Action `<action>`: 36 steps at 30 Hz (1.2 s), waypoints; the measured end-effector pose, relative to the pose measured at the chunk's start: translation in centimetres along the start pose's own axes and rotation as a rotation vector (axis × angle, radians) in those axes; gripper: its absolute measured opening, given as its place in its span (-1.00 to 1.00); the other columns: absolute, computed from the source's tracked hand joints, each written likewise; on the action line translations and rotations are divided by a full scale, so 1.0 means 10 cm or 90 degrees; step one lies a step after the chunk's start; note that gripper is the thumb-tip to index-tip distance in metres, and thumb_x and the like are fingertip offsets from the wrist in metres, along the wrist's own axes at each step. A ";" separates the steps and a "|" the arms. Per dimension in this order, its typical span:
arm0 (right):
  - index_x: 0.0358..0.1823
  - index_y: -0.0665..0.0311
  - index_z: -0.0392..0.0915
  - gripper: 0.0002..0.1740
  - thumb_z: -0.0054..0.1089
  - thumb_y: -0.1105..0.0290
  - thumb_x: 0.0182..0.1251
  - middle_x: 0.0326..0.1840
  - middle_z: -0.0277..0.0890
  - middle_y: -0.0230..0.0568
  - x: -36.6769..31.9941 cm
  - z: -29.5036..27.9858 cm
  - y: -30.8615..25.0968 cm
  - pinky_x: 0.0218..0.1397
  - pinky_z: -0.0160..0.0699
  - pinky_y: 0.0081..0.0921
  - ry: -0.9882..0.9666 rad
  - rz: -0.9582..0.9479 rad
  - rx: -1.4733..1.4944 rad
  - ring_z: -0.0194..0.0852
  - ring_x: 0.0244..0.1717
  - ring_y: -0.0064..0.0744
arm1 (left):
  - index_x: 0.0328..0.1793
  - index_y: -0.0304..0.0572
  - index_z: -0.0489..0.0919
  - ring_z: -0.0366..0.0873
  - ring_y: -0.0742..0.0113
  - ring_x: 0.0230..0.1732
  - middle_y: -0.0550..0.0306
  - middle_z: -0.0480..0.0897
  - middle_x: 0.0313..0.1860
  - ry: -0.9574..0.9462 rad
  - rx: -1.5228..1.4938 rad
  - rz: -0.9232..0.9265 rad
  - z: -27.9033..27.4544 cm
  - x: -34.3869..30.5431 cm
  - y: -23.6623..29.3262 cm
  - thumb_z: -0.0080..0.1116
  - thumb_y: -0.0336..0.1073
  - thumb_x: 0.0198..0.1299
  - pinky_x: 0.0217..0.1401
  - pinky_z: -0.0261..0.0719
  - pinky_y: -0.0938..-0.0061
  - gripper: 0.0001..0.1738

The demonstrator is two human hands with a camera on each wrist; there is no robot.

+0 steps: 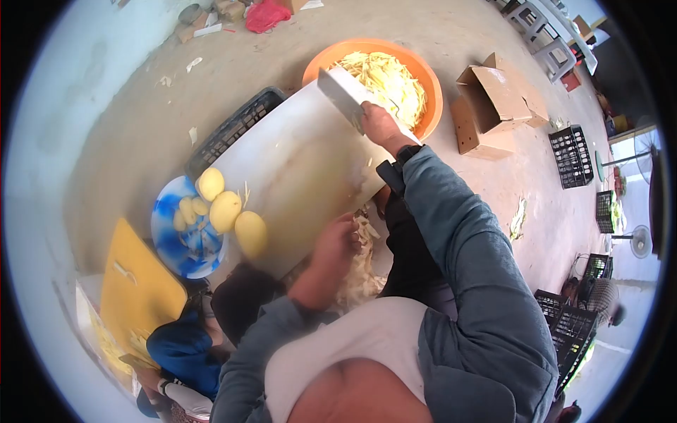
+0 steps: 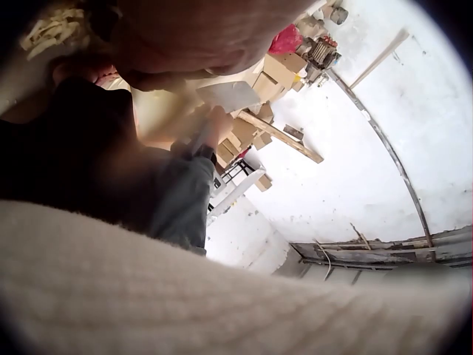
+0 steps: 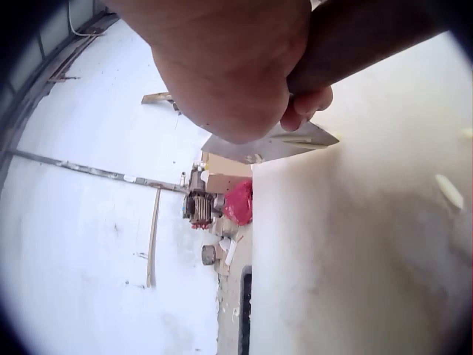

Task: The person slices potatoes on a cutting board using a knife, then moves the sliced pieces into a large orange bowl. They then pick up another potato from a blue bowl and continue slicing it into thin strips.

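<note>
My right hand [image 1: 381, 127] grips the dark handle [image 3: 362, 41] of a cleaver [image 1: 340, 97] at the far end of a white cutting board [image 1: 282, 151]. Its broad blade overlaps the rim of an orange basin [image 1: 436, 92] full of pale yellow potato strips [image 1: 386, 79]. Beside the board's near edge hangs my left hand [image 1: 334, 245], blurred, its fingers loosely bent with nothing seen in them. Peeled potatoes [image 1: 226, 211] lie at the board's left end, by a few thin strips. Small cut bits [image 3: 448, 191] dot the board.
A blue-and-white basin [image 1: 163, 236] with potato pieces stands left of the board. Another person [image 1: 176, 349] sits at lower left by a yellow board [image 1: 134, 282]. A black crate [image 1: 236, 127] shows along the far side; cardboard boxes [image 1: 493, 106] stand right. Peelings [image 1: 363, 278] lie below.
</note>
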State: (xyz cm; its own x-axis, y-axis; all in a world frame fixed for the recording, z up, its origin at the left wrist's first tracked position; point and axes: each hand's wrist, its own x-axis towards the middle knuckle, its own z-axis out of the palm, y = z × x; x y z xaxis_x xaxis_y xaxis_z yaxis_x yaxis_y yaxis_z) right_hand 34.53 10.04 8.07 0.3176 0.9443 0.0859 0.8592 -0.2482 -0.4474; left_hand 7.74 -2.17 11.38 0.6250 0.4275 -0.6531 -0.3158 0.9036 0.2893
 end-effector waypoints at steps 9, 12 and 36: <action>-0.11 0.47 0.39 -0.76 -0.05 0.51 0.21 -0.52 0.42 -0.03 -0.11 0.02 -0.18 -0.55 0.46 -0.32 -0.141 0.320 0.516 0.49 -0.51 -0.27 | 0.01 -0.07 0.44 0.40 0.45 -0.41 0.24 0.51 -0.32 0.036 0.012 0.007 -0.02 0.02 0.02 0.04 -0.41 0.17 -0.35 0.40 0.60 -0.75; -0.12 0.48 0.36 -0.78 -0.02 0.54 0.21 -0.55 0.38 -0.10 -0.16 0.18 -0.13 -0.61 0.43 -0.35 -0.225 0.343 0.687 0.43 -0.59 -0.33 | 0.00 -0.06 0.46 0.39 0.46 -0.40 0.25 0.52 -0.32 0.025 0.012 0.008 -0.04 0.05 -0.01 0.04 -0.40 0.17 -0.33 0.40 0.60 -0.75; -0.31 0.48 0.45 -0.83 0.05 0.46 0.20 -0.61 0.40 -0.17 -0.79 0.59 -1.20 -0.66 0.44 -0.37 -0.390 0.293 0.591 0.45 -0.64 -0.36 | 0.04 -0.11 0.37 0.32 0.46 -0.47 0.27 0.36 -0.47 0.025 -0.060 0.018 -0.14 0.02 0.01 0.04 -0.46 0.09 -0.47 0.29 0.61 -0.65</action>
State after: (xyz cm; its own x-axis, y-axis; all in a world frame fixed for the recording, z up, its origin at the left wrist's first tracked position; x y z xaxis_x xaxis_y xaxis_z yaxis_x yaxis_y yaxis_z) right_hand 19.33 6.79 7.49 0.0585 0.8165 -0.5744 0.0192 -0.5762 -0.8171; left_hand 6.84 -1.98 10.31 0.5875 0.4495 -0.6729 -0.3991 0.8843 0.2422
